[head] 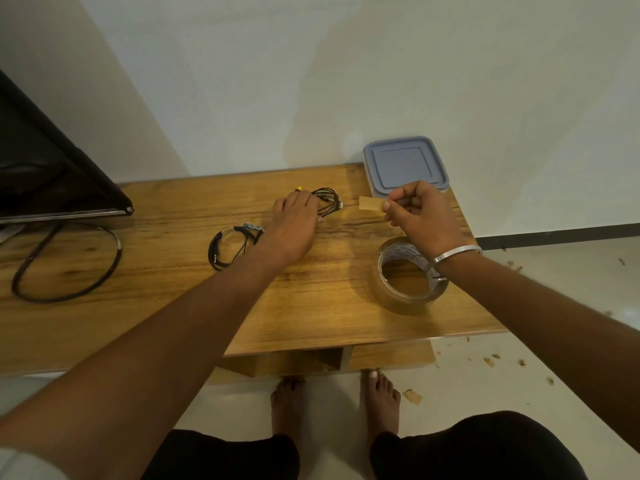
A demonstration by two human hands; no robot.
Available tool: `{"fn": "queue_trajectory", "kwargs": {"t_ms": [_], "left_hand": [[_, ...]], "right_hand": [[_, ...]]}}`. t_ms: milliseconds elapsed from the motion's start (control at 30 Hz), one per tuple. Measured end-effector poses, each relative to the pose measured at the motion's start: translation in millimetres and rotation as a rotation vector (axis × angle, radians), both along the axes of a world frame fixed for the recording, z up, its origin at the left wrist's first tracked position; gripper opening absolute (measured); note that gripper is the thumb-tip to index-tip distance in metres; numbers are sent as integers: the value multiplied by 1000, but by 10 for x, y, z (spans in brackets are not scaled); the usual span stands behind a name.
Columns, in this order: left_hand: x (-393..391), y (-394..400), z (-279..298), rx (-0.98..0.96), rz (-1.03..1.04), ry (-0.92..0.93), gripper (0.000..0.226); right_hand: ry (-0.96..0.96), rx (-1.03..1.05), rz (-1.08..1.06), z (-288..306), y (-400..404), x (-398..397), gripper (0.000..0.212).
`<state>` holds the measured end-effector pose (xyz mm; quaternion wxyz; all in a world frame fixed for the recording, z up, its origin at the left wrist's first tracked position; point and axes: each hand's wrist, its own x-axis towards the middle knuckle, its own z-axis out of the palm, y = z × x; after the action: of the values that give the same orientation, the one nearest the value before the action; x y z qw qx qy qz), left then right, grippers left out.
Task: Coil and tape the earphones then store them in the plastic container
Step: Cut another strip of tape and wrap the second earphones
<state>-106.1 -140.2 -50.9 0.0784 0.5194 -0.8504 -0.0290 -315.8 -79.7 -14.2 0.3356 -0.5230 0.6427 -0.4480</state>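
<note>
Nearest, a tape roll (410, 277) lies flat by the bench's (311, 306) right edge; left of it, mid-bench, one coiled earphone set (230, 247); beyond, left hand (294, 225) presses flat fingers on a second coil (327, 200); right hand (417, 211) pinches a tape strip (370, 203); at the far right corner, the lidded plastic container (405, 166).

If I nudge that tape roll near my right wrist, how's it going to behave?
The tape roll lies flat on its side on the table, so it will probably slide rather than roll. It is a hollow ring, so likely light and easy to shift. Stood on edge, it would probably roll toward the table's near edge.
</note>
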Motion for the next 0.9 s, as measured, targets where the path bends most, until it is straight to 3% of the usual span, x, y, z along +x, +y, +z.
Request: {"fn": "queue_trajectory", "kwargs": {"t_ms": [133,300,467,900], "left_hand": [[21,32,61,53,10,56,15],[31,79,89,126,13,-2,26],[73,56,39,21,-92,4,25],[9,0,-11,-50,3,-69,23]], "right_hand": [[-51,-10,10,19,9,52,25],[-40,-9,11,30,18,102,25],[-24,3,13,13,24,104,22],[-53,7,11,29,34,135,17]]}}
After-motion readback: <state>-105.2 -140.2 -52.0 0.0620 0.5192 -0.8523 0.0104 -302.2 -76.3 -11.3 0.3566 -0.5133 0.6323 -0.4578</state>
